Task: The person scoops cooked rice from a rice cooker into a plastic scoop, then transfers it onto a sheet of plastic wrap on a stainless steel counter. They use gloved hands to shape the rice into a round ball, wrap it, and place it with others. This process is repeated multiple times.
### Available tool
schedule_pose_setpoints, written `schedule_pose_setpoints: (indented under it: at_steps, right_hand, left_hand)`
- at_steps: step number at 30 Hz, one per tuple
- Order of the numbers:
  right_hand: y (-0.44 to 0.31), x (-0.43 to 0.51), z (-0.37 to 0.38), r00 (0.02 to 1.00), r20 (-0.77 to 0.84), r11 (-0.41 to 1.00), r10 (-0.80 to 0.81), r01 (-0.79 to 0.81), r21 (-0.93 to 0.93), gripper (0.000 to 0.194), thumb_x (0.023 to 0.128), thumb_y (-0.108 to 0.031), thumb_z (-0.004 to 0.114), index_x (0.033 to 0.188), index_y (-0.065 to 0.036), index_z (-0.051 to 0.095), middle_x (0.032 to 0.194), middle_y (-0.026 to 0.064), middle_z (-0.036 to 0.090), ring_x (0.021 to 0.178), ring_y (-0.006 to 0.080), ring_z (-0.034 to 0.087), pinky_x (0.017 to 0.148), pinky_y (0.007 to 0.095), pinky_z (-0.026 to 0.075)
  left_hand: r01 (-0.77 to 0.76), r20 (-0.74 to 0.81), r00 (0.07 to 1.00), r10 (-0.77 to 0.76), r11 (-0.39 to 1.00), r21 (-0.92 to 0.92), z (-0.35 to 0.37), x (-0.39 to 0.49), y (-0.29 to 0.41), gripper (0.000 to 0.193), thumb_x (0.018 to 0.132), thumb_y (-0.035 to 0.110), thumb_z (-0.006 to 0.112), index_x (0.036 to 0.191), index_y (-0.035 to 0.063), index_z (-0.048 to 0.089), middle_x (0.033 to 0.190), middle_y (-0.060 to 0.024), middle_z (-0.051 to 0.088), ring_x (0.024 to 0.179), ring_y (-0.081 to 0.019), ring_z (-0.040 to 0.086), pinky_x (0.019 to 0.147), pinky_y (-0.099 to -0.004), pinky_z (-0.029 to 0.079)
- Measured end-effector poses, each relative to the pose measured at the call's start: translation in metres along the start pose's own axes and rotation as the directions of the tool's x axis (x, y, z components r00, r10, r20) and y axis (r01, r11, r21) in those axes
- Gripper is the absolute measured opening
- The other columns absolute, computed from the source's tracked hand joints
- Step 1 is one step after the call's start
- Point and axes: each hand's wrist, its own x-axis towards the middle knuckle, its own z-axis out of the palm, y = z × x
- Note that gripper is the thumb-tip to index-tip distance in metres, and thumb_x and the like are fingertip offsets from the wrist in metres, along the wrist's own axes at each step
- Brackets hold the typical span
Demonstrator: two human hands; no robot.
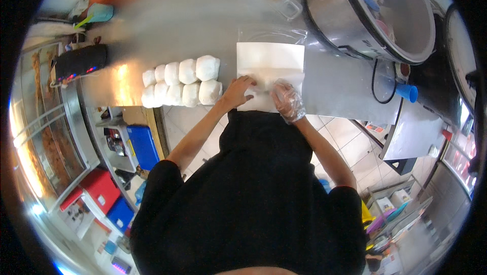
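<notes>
Before me a white paper sheet lies on the metal counter, with creases across it and clear plastic film showing past its far edge. My bare left hand grips the sheet at its left side, thumb and fingers bent around a fold. Opposite it, my right hand, in a clear plastic glove, has its fingers curled on the paper's right side. Between the hands the paper looks pale tan and blurred; whether it covers something is unclear. To the left, several white wrapped bundles stand in two rows touching each other.
A large steel pot with things inside stands at the right, its black cable looping on the counter. Near it are a blue cup and a clear container. A black device sits far left.
</notes>
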Motion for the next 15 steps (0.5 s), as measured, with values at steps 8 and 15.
schedule_pose_setpoints:
  at_steps: [8, 15]
  right_hand:
    - [0.041, 0.011, 0.006, 0.996, 0.077, 0.992, 0.051, -0.041, -0.117, 0.039, 0.085, -0.022, 0.067, 0.119, -0.005, 0.058, 0.1, 0.0212, 0.066, 0.098, 0.039, 0.063, 0.082, 0.0456, 0.052]
    - [0.053, 0.038, 0.004, 0.925, 0.271, 0.96, 0.268, -0.231, -0.161, 0.027, 0.089, -0.017, 0.057, 0.114, -0.006, 0.061, 0.089, 0.0177, 0.068, 0.083, 0.0385, 0.065, 0.072, 0.046, 0.051]
  left_hand:
    - [0.192, -0.045, 0.978, -0.204, 0.962, -0.192, 0.008, 0.027, -0.012, 0.031, 0.078, 0.011, 0.073, 0.104, 0.0097, 0.058, 0.101, -0.0128, 0.066, 0.1, -0.0303, 0.063, 0.092, -0.0443, 0.043]
    - [-0.037, -0.352, 0.923, 0.156, 0.946, 0.322, -0.022, 0.05, -0.005, 0.036, 0.073, 0.024, 0.081, 0.096, 0.008, 0.059, 0.094, -0.0126, 0.067, 0.09, -0.0328, 0.065, 0.082, -0.0437, 0.048]
